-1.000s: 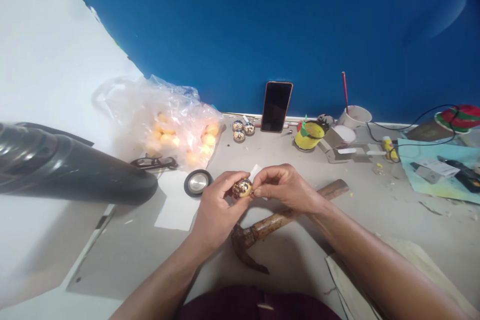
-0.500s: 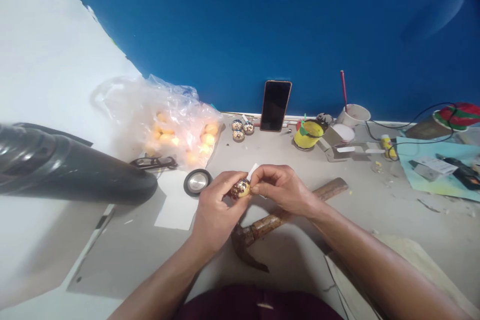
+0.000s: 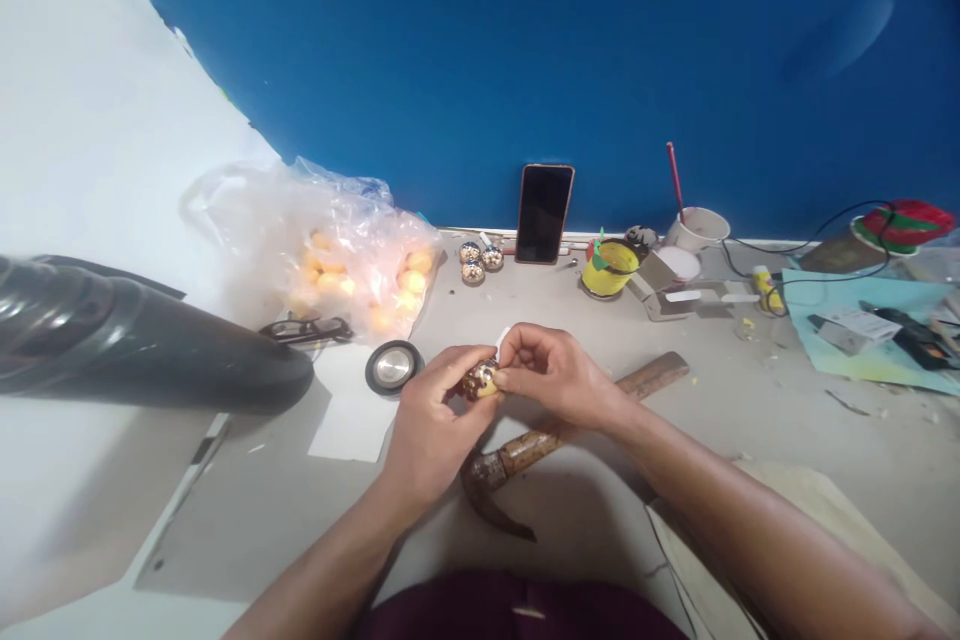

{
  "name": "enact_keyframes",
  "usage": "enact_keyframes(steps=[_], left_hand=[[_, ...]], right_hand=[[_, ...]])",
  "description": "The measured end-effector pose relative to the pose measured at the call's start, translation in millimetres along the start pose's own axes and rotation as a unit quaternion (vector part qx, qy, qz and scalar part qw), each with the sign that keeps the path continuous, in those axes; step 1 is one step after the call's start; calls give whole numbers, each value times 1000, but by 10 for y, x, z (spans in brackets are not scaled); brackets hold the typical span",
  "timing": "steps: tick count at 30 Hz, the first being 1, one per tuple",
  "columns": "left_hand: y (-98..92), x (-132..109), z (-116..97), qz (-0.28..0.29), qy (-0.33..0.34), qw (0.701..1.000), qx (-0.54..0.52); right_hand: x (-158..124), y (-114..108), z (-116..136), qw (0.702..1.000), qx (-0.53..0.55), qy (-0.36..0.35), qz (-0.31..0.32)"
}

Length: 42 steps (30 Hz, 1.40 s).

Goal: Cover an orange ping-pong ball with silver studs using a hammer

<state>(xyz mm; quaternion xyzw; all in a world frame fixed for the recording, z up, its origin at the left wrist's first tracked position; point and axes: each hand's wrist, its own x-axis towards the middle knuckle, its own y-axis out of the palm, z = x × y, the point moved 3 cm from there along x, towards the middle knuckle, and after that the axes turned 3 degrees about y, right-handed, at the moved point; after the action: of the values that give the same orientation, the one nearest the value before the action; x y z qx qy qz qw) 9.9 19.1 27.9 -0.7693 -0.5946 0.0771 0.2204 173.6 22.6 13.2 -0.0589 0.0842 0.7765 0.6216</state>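
Note:
My left hand (image 3: 431,420) is closed around a small yellow ball (image 3: 481,381) partly covered with shiny mirror bits, held above the grey table (image 3: 750,410). My right hand (image 3: 551,375) pinches at the ball's right side with thumb and fingers pressed together; whether a small piece is between them I cannot make out. A rusty hammer (image 3: 555,440) with a wooden handle lies on the table just under both hands.
A clear bag of yellow balls (image 3: 337,255) lies at the back left, with three mirrored balls (image 3: 476,260) and a propped phone (image 3: 544,213) behind. A black cylinder (image 3: 135,345), a round metal lid (image 3: 394,367), glasses (image 3: 304,328), a yellow cup (image 3: 611,270) and a white cup (image 3: 697,228) stand around.
Both hands stay on the ball; the right fingers have shifted slightly on its right side. The view has drifted a little.

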Motion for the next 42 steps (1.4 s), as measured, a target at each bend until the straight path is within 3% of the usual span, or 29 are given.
enact_keyframes(steps=[5, 8, 13, 15, 19, 22, 25, 28, 30, 33, 37, 42], left_hand=[[28, 27, 80, 48, -79, 991, -99], [39, 22, 97, 56, -106, 986, -117], [38, 4, 41, 24, -29, 998, -46], [45, 7, 46, 25, -30, 997, -61], [58, 29, 124, 43, -129, 971, -195], [34, 52, 151, 40, -182, 936, -300], [-15, 80, 145, 24, -206, 906, -368], [-54, 103, 131, 14, -212, 889, -405], [-67, 111, 123, 12, -210, 886, -412], [-76, 110, 117, 14, -200, 888, -414], [-113, 119, 128, 12, -167, 904, -393], [-209, 165, 257, -55, -158, 932, -321]], right_hand=[[29, -27, -66, 989, 109, 88, 46], [28, -47, -58, 990, 103, 84, 50], [-5, -25, -32, 1000, -2, 21, 22], [-2, -20, -51, 1000, -8, 21, 20], [37, -96, -47, 998, 28, 29, 44], [44, -200, 38, 997, -72, 18, 35], [-20, -175, 101, 957, -280, 6, 69], [-154, 41, 42, 853, -490, -44, 173], [-235, 200, -55, 778, -589, -64, 209], [-291, 372, -157, 721, -651, -92, 218], [-297, 400, -117, 710, -657, -104, 231], [-382, 164, 278, 776, -582, -127, 206]])
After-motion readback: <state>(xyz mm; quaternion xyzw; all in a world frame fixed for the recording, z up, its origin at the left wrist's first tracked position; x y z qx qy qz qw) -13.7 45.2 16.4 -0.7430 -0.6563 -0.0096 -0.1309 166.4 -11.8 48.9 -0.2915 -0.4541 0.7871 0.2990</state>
